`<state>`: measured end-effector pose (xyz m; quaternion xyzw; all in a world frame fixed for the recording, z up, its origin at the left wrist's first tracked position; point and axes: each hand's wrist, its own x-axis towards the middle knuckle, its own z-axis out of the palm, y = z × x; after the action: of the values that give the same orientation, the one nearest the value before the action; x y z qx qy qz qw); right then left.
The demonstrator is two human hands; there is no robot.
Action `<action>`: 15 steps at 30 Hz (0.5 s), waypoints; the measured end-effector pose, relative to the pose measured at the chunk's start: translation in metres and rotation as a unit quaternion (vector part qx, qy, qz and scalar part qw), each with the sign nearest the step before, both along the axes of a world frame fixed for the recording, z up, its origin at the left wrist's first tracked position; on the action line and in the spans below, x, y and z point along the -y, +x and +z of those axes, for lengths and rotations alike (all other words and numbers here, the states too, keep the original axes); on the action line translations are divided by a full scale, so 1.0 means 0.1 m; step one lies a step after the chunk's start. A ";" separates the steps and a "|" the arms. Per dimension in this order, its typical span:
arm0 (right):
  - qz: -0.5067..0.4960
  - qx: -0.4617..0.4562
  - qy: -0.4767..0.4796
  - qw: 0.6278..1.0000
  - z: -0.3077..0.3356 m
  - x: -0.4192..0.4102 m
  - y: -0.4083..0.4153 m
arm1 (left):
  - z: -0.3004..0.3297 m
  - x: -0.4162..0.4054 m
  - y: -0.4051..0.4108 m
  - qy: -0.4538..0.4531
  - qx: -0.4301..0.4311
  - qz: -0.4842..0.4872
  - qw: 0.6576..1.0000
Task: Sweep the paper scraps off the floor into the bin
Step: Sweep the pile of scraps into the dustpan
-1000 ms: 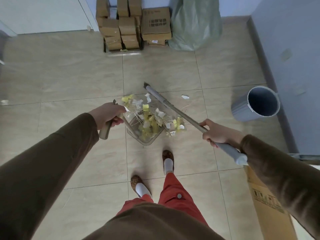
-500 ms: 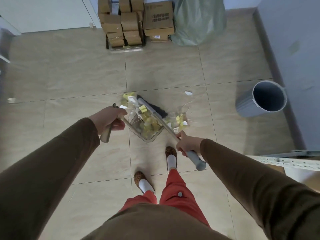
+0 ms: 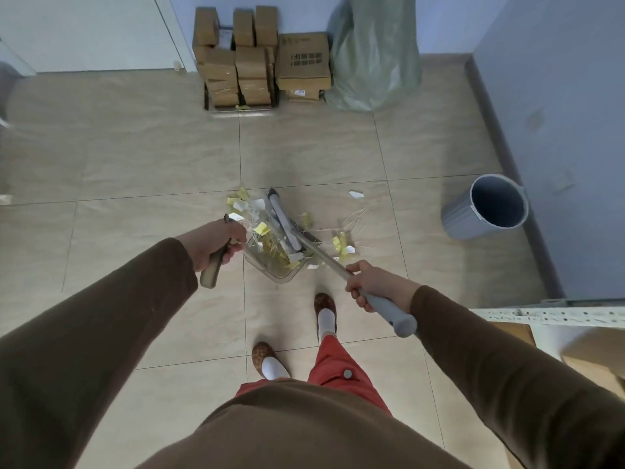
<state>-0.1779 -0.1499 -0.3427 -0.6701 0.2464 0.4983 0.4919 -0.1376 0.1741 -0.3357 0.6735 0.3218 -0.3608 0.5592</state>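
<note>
Yellow and white paper scraps (image 3: pixel 270 252) lie heaped in a clear dustpan (image 3: pixel 275 270) on the tiled floor (image 3: pixel 135 170), just ahead of the person's feet. More scraps sit at the pan's mouth toward 12 o'clock, a small cluster lies just outside it toward 3 o'clock, and one white piece (image 3: pixel 356 194) rests apart toward 1 o'clock. The broom (image 3: pixel 287 228) has its head over the pan among the scraps, its handle running back toward 4 o'clock. The right hand (image 3: pixel 367 282) is wrapped tight around that handle near its grey grip. The left hand (image 3: pixel 216 243) is closed around the dustpan's handle at 9 o'clock from the pan. The grey bin (image 3: pixel 487 206) stands open-topped well away toward 2 o'clock, beside the blue wall (image 3: pixel 558 113). At 12 o'clock, far off, cardboard boxes (image 3: pixel 257 62) are stacked beside a green bag (image 3: pixel 375 55).
</note>
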 end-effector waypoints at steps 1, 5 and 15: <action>-0.003 0.009 -0.001 1.000 0.06 0.02 0.00 | 0.01 -0.03 -0.06 -0.003 0.013 -0.009 1.000; -0.016 0.041 -0.011 0.999 0.28 0.15 -0.02 | 0.11 -0.13 -0.22 -0.004 0.060 -0.052 0.997; -0.162 0.003 0.009 0.987 0.66 0.40 0.09 | 0.44 -0.36 -0.27 0.021 0.135 -0.097 0.986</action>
<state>-0.1684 -0.1895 -0.2764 -0.6182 0.3457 0.4123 0.5730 -0.1644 0.2105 -0.2915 0.7553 0.1841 -0.3123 0.5459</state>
